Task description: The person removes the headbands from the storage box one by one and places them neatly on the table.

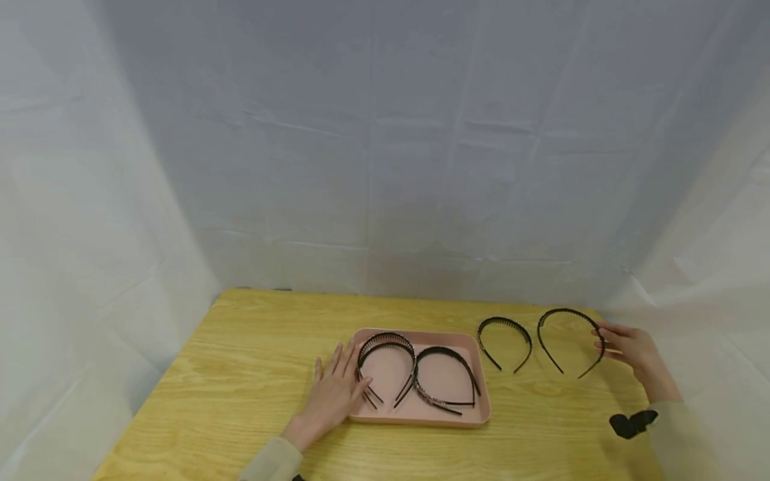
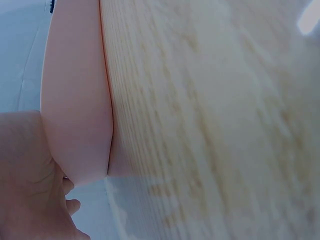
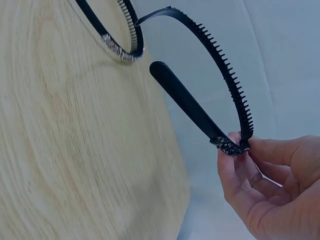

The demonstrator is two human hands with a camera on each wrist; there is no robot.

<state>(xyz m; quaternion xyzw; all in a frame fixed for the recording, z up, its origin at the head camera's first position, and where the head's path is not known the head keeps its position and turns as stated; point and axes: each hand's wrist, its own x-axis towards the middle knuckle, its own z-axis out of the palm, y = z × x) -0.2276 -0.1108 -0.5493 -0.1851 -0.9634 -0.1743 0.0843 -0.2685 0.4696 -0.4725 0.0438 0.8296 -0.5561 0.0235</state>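
Observation:
My right hand [image 1: 628, 351] pinches a black toothed headband [image 1: 568, 310] by its side, held above the table's right end. In the right wrist view, small sparkly stones [image 3: 229, 145] sit on this headband by my fingertips. To its left, another black headband [image 1: 505, 321] lies on the table, tips toward me. Several dark headbands [image 1: 388, 335] lie overlapping in a pink tray [image 1: 421, 422]. My left hand [image 1: 331, 394] rests at the tray's left edge, fingers extended and thumb over the rim. The left wrist view shows the tray's side wall [image 2: 77, 90] against that hand.
The yellow wood-grain table [image 1: 252, 374] stretches out around the tray. White sheeting [image 1: 361, 167] hangs behind the table and along both sides. A black band [image 1: 633, 424] is at my right wrist.

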